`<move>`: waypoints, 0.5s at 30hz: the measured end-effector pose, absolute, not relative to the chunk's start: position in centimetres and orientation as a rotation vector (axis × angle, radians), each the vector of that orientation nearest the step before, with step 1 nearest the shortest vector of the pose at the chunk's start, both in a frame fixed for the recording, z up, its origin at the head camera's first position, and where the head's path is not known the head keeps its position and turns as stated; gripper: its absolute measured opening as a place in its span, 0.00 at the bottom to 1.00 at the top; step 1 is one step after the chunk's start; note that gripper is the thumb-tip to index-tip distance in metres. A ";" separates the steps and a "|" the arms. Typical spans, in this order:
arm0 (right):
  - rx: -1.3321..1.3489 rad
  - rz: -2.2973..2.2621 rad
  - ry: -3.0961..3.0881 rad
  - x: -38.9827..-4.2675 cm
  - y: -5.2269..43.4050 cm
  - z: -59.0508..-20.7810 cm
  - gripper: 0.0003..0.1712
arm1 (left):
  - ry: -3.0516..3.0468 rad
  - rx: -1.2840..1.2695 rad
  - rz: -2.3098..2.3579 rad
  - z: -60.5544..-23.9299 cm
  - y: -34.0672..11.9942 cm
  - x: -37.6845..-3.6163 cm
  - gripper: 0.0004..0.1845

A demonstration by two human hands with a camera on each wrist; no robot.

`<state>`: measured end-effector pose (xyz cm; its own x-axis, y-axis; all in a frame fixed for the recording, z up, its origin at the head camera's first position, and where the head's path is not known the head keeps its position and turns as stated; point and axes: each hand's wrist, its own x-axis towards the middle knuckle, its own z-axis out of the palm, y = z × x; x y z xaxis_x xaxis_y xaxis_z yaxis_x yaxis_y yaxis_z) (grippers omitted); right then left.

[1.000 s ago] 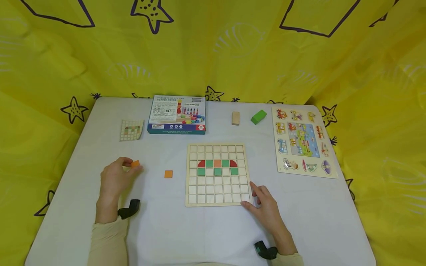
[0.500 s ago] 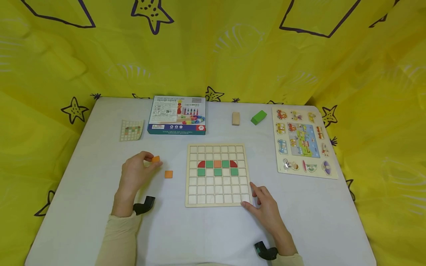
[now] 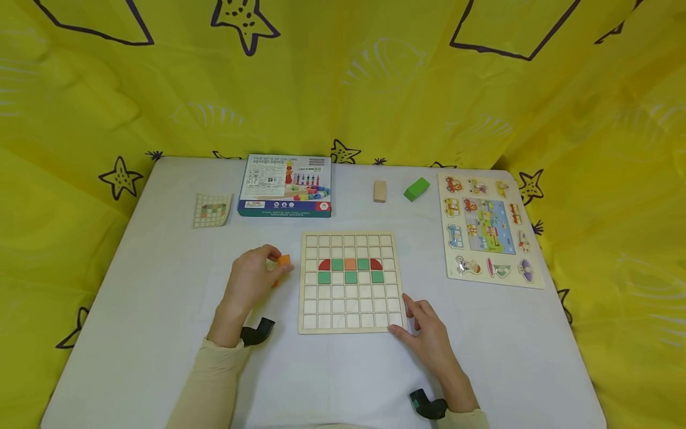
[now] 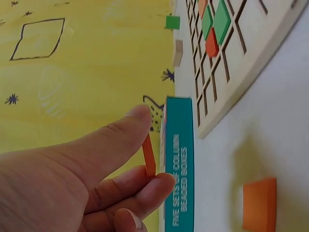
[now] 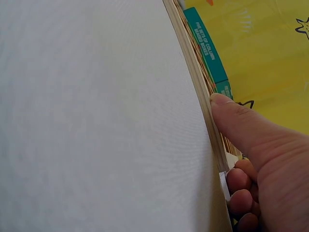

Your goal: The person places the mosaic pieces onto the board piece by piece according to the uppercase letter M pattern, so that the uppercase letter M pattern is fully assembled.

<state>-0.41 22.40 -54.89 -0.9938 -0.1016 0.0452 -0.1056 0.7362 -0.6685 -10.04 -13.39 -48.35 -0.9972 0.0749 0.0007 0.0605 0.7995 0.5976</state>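
My left hand point(image 3: 250, 280) pinches an orange square tile point(image 4: 149, 155) between thumb and fingers, just left of the wooden grid board point(image 3: 351, 329). A second orange tile point(image 4: 259, 205) lies on the table beneath that hand, mostly hidden by it in the head view. My right hand point(image 3: 430, 338) holds the board's near right corner, thumb on the front edge and fingers along the right side. Set into the grid are two red rounded pieces point(image 3: 324, 264), several green tiles point(image 3: 351, 277) and one light orange tile point(image 3: 350, 264).
Behind the board stand a beaded-boxes carton point(image 3: 284, 186), a plain wooden block point(image 3: 380, 191) and a green block point(image 3: 417, 189). A paper pattern card point(image 3: 211, 210) lies at the left. The picture puzzle board point(image 3: 450, 268) is at the right. A yellow curtain point(image 3: 343, 77) surrounds the table.
My left hand has moved right with its orange tile, from the left of the table to over the loose orange tile beside the board. My right hand has stayed put.
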 end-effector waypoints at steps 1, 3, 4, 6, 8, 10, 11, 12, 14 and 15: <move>0.173 1.122 -2.925 -0.4 22.4 -54.9 0.44 | 2.959 0.132 0.983 -48.4 -13.1 -10.0 0.19; 0.169 1.118 -2.931 -0.4 22.4 -54.9 0.44 | 2.961 0.175 0.979 -48.6 -12.4 -10.0 0.19; 0.167 1.116 -2.933 -0.4 22.4 -54.9 0.44 | 2.961 0.197 0.977 -48.6 -12.1 -9.9 0.19; 0.167 1.116 -2.934 -0.4 22.4 -54.9 0.44 | 2.959 0.238 0.970 -48.8 -11.6 -9.9 0.19; 0.171 1.122 -2.930 -0.4 22.4 -54.9 0.44 | 2.955 0.265 0.959 -48.8 -11.0 -9.8 0.20; 0.174 1.121 -2.930 -0.4 22.5 -54.9 0.44 | 2.948 0.283 0.949 -48.9 -10.4 -9.7 0.19; 0.174 1.121 -2.932 -0.4 22.5 -54.9 0.44 | 2.944 0.295 0.940 -48.9 -10.2 -9.7 0.19; 0.174 1.120 -2.934 -0.4 22.5 -55.0 0.44 | 2.943 0.309 0.931 -48.9 -9.9 -9.6 0.19; 0.171 1.119 -2.939 -0.4 22.5 -55.0 0.44 | 2.940 0.344 0.908 -49.0 -9.3 -9.5 0.19; 0.171 1.118 -2.941 -0.4 22.5 -55.0 0.44 | 2.940 0.362 0.894 -49.0 -9.1 -9.4 0.19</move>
